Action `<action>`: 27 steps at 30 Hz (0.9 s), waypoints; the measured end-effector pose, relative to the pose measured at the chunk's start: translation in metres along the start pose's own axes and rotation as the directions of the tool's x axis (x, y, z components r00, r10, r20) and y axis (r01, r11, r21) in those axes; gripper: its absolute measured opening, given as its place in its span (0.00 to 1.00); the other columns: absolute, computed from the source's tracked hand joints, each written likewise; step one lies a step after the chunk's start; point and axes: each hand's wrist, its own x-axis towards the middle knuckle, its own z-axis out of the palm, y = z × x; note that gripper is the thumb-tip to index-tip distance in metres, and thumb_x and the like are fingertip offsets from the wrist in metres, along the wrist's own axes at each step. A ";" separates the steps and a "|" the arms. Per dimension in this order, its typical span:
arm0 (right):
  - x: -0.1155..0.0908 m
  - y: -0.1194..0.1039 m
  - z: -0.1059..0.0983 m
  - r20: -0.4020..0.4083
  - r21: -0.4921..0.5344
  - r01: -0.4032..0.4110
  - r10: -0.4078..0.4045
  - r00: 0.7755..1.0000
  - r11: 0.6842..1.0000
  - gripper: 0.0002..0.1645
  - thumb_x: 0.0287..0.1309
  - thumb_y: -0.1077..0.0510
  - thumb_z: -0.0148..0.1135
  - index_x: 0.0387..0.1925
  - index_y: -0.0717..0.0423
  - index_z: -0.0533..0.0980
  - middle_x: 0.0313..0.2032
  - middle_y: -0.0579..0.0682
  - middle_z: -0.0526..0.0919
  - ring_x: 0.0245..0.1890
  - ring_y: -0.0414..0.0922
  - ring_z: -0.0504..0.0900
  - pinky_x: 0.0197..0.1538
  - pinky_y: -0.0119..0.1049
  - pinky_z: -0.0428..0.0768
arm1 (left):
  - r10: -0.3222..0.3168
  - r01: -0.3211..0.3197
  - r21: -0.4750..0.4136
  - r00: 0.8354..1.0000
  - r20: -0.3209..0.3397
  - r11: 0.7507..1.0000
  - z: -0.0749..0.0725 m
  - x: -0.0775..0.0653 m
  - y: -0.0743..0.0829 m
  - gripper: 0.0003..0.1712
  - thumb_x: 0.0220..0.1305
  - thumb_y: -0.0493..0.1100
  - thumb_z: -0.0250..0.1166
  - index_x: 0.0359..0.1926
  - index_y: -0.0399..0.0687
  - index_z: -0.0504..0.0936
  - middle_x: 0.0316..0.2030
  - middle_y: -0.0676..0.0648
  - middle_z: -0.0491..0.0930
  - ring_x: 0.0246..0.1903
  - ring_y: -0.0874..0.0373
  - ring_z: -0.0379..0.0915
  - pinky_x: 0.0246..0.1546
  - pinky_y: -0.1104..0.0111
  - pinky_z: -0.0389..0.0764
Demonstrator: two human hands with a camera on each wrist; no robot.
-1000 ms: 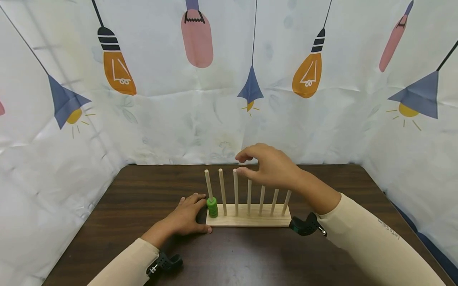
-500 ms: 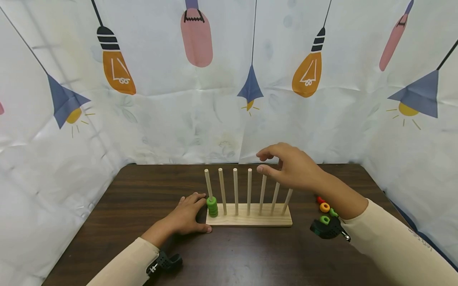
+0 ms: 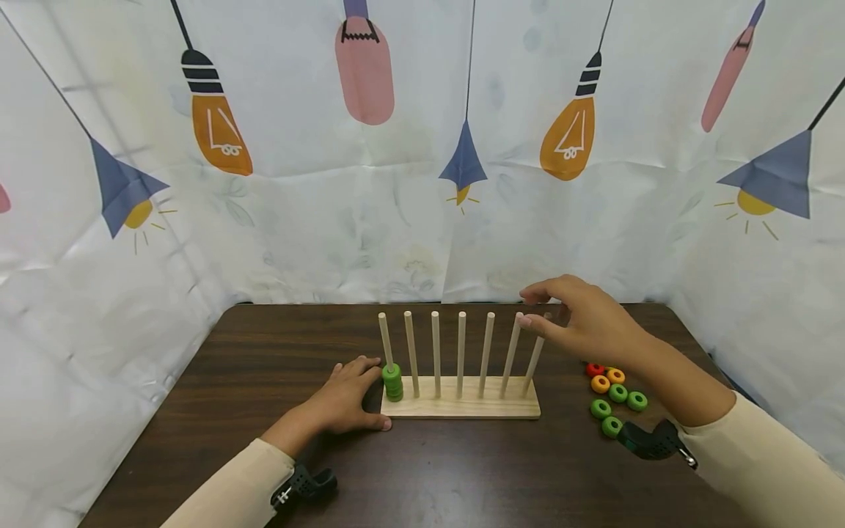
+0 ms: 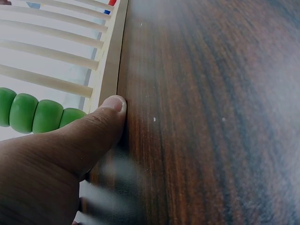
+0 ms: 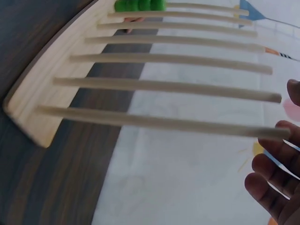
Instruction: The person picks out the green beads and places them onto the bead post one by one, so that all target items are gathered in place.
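1. Peg rack [image 3: 455,408] upright on worktop [image 3: 455,480], approx. centre; 7 pegs [image 3: 436,356], green stack [image 3: 392,383] on L-most.
2. L hand [image 3: 345,400] grips rack's L end, thumb on front edge.
3. R hand [image 3: 587,323] raised nr tops of R-most pegs, fingers & thumb apart.
4. Loose, R of rack: 1 red ring [image 3: 590,371], 2 orange rings [image 3: 600,390], 4 green rings [image 3: 611,434] visible.
5. Backdrop w/ lamp & bulb prints [image 3: 568,139] behind.

wooden peg rack [image 3: 460,411] | pale, upright, seven pegs [image 3: 436,352] | green beads [image 3: 392,383] | stacked on leftmost peg [image 3: 386,339]
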 end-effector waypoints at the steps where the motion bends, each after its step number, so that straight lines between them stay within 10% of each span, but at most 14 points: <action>1: -0.003 0.002 0.000 -0.001 0.001 -0.003 0.003 1.000 1.000 0.25 0.67 0.43 0.68 0.60 0.50 0.79 0.52 0.43 0.82 0.46 0.42 0.78 0.45 0.43 0.80 | 0.001 -0.001 0.001 1.000 0.000 1.000 0.000 0.000 0.000 0.55 0.53 0.65 0.78 0.72 0.40 0.69 0.74 0.37 0.61 0.75 0.37 0.51 0.71 0.34 0.47; 27: -0.072 0.052 0.024 -0.004 0.032 -0.152 0.152 0.988 0.988 0.23 0.69 0.43 0.66 0.60 0.48 0.79 0.50 0.44 0.81 0.32 0.37 0.77 0.32 0.35 0.78 | 0.001 -0.001 -0.015 1.000 -0.015 1.000 0.002 -0.002 -0.001 0.54 0.53 0.65 0.78 0.72 0.40 0.70 0.74 0.38 0.61 0.76 0.35 0.49 0.71 0.34 0.46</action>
